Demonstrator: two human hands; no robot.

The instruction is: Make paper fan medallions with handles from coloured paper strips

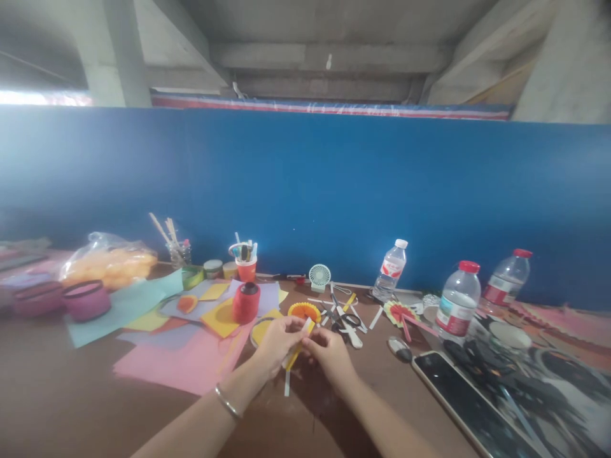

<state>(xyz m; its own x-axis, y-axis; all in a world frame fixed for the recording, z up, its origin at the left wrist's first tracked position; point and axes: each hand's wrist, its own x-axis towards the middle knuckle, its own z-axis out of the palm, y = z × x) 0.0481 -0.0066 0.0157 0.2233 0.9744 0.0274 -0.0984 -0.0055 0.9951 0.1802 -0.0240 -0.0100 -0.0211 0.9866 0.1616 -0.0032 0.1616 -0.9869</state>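
My left hand (277, 345) pinches a narrow yellow paper strip (294, 358) with a white edge, over the brown table. From the other side, my right hand (330, 356) has its thumb and fingers closed on the same strip. A white strip (287, 384) hangs or lies just below it. Close behind my hands sits an orange pleated paper rosette (304, 311). Left of it are a red yarn-like roll (246, 303) and a ring-shaped tape roll (260, 331), partly hidden by my left hand. Scissors (351, 321) lie among paper strips to the right.
Coloured paper sheets (191, 359) spread across the left. A phone (470, 401), a water bottle (458, 299) and tangled black material (520, 381) lie to the right. A small fan (319, 277) stands at the back before a blue partition (305, 184).
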